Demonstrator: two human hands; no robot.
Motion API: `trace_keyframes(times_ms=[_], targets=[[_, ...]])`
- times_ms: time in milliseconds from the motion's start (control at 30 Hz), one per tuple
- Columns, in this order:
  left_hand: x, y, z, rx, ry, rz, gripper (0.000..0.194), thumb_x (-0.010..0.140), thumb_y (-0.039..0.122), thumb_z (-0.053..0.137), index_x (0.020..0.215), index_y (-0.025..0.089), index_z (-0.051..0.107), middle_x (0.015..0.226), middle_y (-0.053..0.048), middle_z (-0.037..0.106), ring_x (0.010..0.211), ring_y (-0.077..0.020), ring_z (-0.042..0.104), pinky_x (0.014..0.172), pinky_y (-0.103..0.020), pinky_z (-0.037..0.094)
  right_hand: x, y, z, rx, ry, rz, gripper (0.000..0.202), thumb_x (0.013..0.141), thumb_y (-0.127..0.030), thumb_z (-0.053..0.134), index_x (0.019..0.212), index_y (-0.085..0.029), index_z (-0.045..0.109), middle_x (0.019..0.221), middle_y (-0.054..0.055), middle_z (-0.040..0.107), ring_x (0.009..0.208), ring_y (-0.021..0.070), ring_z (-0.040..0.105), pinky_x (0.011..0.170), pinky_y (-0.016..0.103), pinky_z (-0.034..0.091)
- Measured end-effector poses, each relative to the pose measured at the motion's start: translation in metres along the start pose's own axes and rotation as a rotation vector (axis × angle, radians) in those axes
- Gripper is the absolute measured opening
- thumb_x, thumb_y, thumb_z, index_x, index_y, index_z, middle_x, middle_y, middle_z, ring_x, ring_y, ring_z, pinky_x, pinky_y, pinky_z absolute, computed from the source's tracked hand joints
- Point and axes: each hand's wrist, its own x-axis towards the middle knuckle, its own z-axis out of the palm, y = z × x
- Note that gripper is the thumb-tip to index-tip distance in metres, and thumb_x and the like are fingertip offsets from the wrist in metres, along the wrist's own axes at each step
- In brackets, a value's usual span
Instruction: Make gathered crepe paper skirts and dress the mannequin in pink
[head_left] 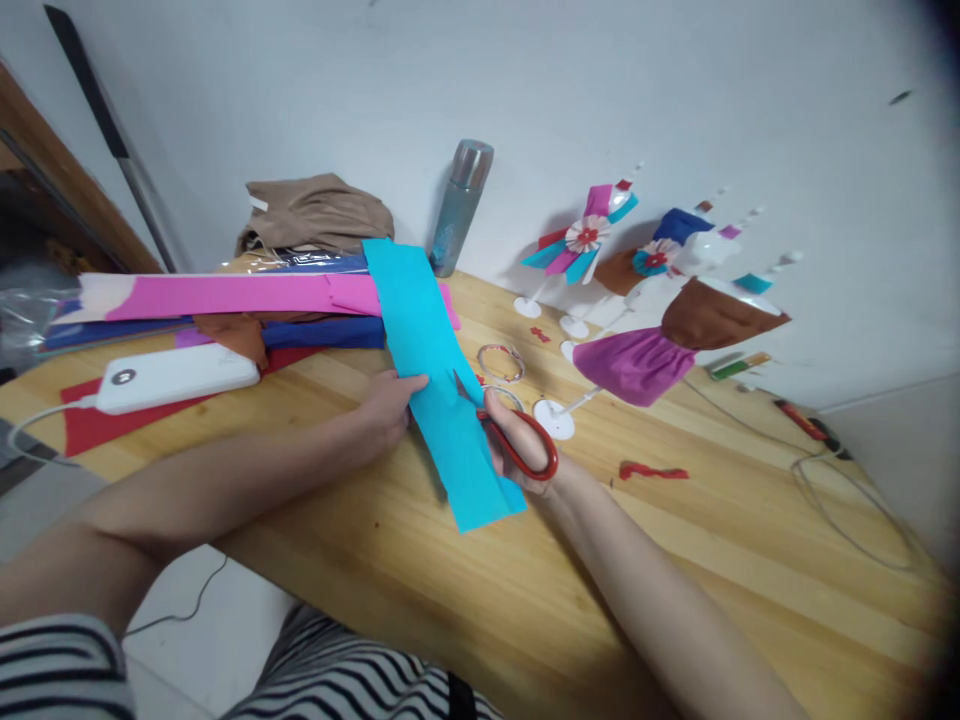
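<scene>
A long turquoise strip of crepe paper slants across the middle of the table, its far end lying over a pink strip. My left hand pinches its left edge, thumb on top and fingers mostly hidden beneath. My right hand is wrapped around red-handled scissors. Their dark blade shows over the paper's right edge, where the strip is partly cut. The rest of the blades is hidden by the paper. Two thin ring-shaped coils rest just beyond the right hand.
Folded pink paper, blue paper and a white power bank lie left. A bottle and brown cloth stand behind. Small dressed stands occupy the right, near a red scrap and a cable.
</scene>
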Motion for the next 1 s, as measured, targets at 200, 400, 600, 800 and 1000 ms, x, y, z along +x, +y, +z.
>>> trace_keyframes(times_ms=[200,400,600,800,1000], targets=[[0.000,0.000,0.001,0.008,0.033,-0.033,0.028,0.068,0.018,0.071,0.096,0.014,0.065,0.108,-0.014,0.072,0.108,-0.0349,0.064,0.095,-0.051,0.051,-0.003,-0.007,0.011,0.234,0.089,0.107,0.057,0.097,-0.058,0.030,0.097,-0.016,0.070,0.075,0.009,0.074,0.065,0.0209,0.070,0.059,0.031,0.056],[-0.001,0.001,0.002,0.001,0.029,-0.024,0.026,0.065,0.019,0.073,0.091,0.018,0.066,0.108,-0.012,0.072,0.114,-0.0369,0.060,0.097,-0.049,0.050,-0.002,0.002,0.004,0.145,0.109,0.102,0.053,0.093,-0.061,0.040,0.097,-0.018,0.071,0.088,0.010,0.075,0.085,0.0242,0.072,0.084,0.039,0.057],[0.001,0.009,0.002,-0.029,0.032,-0.034,0.027,0.068,0.030,0.074,0.092,0.019,0.068,0.112,-0.012,0.072,0.116,-0.0371,0.060,0.095,-0.049,0.051,-0.001,0.009,-0.002,0.004,0.058,0.041,0.058,0.089,-0.065,0.044,0.102,-0.017,0.073,0.097,0.012,0.075,0.087,0.0260,0.071,0.083,0.040,0.056],[0.006,0.007,-0.002,0.022,0.047,-0.006,0.020,0.068,0.020,0.072,0.087,0.017,0.068,0.106,-0.012,0.073,0.112,-0.0350,0.063,0.096,-0.048,0.052,-0.005,0.000,0.000,0.106,0.065,0.092,0.054,0.092,-0.064,0.041,0.090,-0.019,0.071,0.076,0.007,0.073,0.068,0.0180,0.069,0.065,0.029,0.056],[0.003,0.009,-0.003,0.028,-0.009,-0.014,0.020,0.069,0.022,0.072,0.089,0.018,0.069,0.100,-0.011,0.075,0.111,-0.0339,0.064,0.093,-0.050,0.052,-0.010,-0.014,-0.004,0.039,0.068,0.172,0.064,0.081,-0.076,0.046,0.055,-0.018,0.051,0.043,0.001,0.053,0.037,0.0095,0.047,0.037,0.020,0.038]])
